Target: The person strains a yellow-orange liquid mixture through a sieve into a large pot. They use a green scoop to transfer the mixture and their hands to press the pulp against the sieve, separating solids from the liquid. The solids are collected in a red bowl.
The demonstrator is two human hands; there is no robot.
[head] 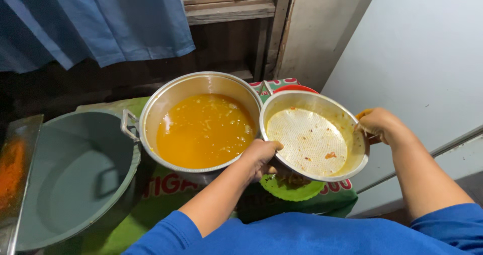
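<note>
Hands grip opposite rims: your left hand point(261, 154) and right hand point(377, 124) clasp the metal strainer point(312, 136), tilted toward you, just beside the pot point(201, 121) of orange broth.

The person wears a bright blue top with short sleeves; the fabric is plain and smooth, without print or seams in view; both forearms are bare below the sleeves; the left hand point(260, 156) and right hand point(378, 124) carry no rings, watch or gloves.
</note>
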